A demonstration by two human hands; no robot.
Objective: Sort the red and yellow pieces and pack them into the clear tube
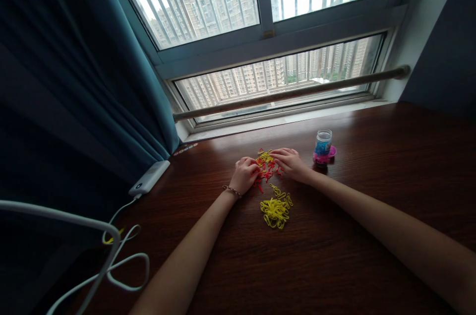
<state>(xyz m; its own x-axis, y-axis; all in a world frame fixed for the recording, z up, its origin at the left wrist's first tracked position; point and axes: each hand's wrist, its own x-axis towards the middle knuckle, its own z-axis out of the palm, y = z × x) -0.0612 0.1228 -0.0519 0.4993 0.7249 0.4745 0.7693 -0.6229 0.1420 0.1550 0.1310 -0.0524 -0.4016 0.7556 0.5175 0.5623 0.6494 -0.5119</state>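
Fingers [254, 165] seemingly pick at thin red-and-yellow loops [267, 174] mid-frame: left hand [244, 176] curled, hold unclear, right hand [293, 164] loosely open; next needs pinching.

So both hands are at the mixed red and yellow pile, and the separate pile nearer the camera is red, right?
No: the separate pile is yellow, as the head view shows. The left hand and right hand are at the mixed red and yellow pile.

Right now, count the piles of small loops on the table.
2: a red-and-yellow pile between the left hand and the right hand, partly covered, and a yellow pile on the near side. The hands may hide more.
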